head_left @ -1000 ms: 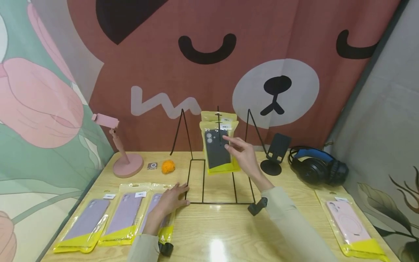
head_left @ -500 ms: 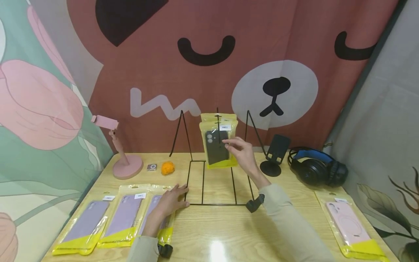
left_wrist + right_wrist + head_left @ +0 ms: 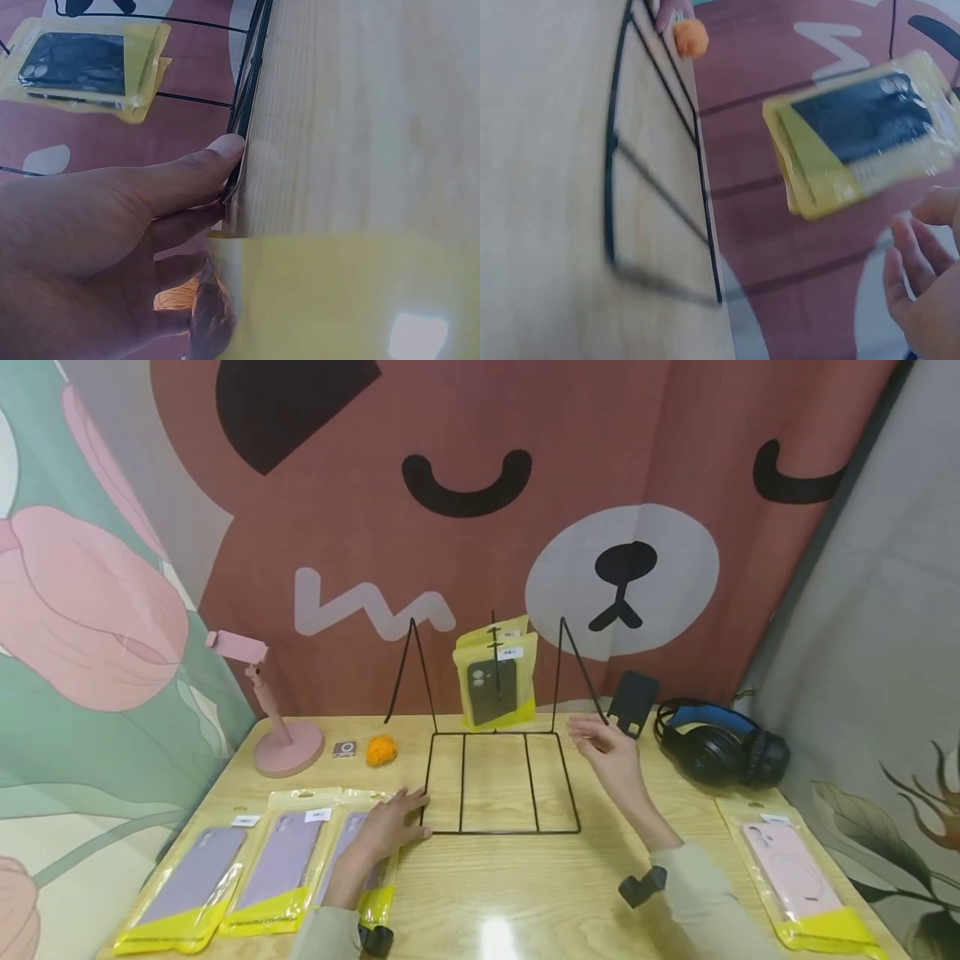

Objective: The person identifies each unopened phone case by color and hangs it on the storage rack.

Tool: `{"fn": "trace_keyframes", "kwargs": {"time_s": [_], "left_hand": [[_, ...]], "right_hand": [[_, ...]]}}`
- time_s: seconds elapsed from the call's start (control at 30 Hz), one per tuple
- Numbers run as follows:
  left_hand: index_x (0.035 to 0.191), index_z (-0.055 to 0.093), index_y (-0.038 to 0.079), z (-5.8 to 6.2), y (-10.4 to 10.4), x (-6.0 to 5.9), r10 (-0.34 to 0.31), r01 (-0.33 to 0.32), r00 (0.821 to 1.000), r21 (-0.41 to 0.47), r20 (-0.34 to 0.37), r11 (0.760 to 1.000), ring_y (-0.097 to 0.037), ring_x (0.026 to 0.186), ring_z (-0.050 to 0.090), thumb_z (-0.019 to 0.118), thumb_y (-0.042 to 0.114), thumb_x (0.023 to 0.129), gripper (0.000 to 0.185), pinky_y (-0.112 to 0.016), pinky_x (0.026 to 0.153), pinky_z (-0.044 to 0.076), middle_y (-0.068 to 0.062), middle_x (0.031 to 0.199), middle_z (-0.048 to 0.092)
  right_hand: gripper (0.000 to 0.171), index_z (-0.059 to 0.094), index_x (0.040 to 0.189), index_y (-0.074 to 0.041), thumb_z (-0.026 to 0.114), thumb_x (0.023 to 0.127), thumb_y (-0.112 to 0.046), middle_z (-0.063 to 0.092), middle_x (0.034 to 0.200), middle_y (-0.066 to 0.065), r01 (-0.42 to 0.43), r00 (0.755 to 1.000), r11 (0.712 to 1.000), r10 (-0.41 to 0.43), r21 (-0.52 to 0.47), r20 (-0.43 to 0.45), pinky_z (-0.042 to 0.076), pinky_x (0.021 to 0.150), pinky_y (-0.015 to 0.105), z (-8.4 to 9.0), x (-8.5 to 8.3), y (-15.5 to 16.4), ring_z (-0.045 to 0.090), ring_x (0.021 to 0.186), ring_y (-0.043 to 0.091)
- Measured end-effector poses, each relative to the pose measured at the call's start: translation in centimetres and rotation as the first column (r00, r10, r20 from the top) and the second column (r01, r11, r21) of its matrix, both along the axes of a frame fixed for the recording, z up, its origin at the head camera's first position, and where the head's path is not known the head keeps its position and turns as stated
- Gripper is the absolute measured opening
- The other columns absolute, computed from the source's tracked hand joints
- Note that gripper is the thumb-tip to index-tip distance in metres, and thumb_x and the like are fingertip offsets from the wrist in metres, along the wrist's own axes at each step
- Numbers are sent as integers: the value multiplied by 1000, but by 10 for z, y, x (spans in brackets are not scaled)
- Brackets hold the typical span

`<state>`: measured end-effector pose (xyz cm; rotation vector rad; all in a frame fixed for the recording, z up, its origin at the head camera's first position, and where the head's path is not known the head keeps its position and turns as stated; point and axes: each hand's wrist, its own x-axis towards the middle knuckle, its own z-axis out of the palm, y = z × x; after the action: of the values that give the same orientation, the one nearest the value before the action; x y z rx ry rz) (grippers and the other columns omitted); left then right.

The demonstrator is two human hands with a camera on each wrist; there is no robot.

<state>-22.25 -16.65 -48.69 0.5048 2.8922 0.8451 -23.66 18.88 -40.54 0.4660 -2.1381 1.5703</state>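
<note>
A black wire display rack [image 3: 502,833] stands mid-table. On its centre hook hang two yellow-edged clear pouches, one behind the other; the front one holds a dark phone case [image 3: 491,692]. My left hand [image 3: 384,828] holds the rack's front left corner, thumb and index finger at the wire [image 3: 241,97]. It lies partly over a pouch with a purple phone case [image 3: 347,843]. To the right of the hanging pouches is my right hand [image 3: 617,767], its fingers slightly bent and holding nothing. In the right wrist view the front pouch [image 3: 862,124] hangs tilted, apart from the fingertips.
More pouched purple cases [image 3: 273,860] lie at left, a pouched pink case [image 3: 795,872] at right. Behind are a pink stand [image 3: 288,747], a small square gadget [image 3: 344,749], an orange ball [image 3: 381,750], a black phone stand [image 3: 632,697] and headphones [image 3: 723,747].
My right hand has let go of the front pouch and moved right and down, away from it. The hanging pouches have swung and turned slightly. My left hand stays at the rack corner.
</note>
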Motion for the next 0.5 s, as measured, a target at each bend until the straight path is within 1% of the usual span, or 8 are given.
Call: {"fn": "trace_keyframes", "kwargs": {"time_s": [0.07,0.13,0.2,0.23,0.3,0.4,0.47,0.5], "left_hand": [[133,56,2,0,0,1,5,-5,1000,1,-4,1000,-41,138,32,74,23,84,57,-66,108,22,-12,145,47],[133,56,2,1,0,1,6,-6,1000,1,-8,1000,-42,137,33,75,22,83,57,-67,108,22,-13,144,47],[133,56,2,1,0,1,7,-7,1000,3,-5,1000,-41,137,32,74,22,84,56,-66,108,22,-13,145,47],[133,56,2,1,0,1,6,-5,1000,4,-5,1000,-41,137,32,74,22,84,56,-66,108,22,-13,145,47],[133,56,2,2,0,1,1,-1,1000,9,-3,1000,-42,138,32,74,22,84,56,-66,109,21,-13,145,46],[133,56,2,2,0,2,2,-2,1000,15,5,1000,-41,138,31,74,22,84,56,-65,110,20,-12,146,46],[133,56,2,2,0,1,9,-9,1000,17,6,1000,-41,138,31,74,22,84,56,-65,110,20,-12,145,46],[133,56,3,2,0,2,15,-15,1000,18,8,1000,-40,139,31,74,22,83,56,-65,110,19,-12,145,46]], "right_hand": [[24,68,113,3,64,89,3,63,116,20,38,999,998,-38,41,3,50,82,14,-11,7,21,65,96,15],[25,68,114,0,66,89,0,64,114,18,86,996,991,-89,102,17,49,79,11,-22,13,43,63,94,10],[27,68,117,-3,67,90,-5,64,114,14,158,985,965,-168,209,32,50,78,11,-30,21,67,63,95,13],[28,67,118,-3,68,90,-6,64,114,15,190,977,943,-208,273,40,52,77,15,-32,26,79,63,96,17],[33,63,122,0,67,91,-10,61,118,20,216,960,896,-266,389,81,54,81,30,-35,38,105,60,102,31],[44,54,129,7,64,92,-15,54,122,31,193,933,811,-325,552,151,49,81,56,-40,53,144,53,106,49],[49,49,129,11,63,93,-18,50,122,38,163,912,763,-358,625,199,45,79,64,-44,60,168,49,106,57],[51,48,128,13,64,92,-19,49,122,40,155,899,733,-383,662,214,44,78,64,-46,63,180,49,104,58]]}}
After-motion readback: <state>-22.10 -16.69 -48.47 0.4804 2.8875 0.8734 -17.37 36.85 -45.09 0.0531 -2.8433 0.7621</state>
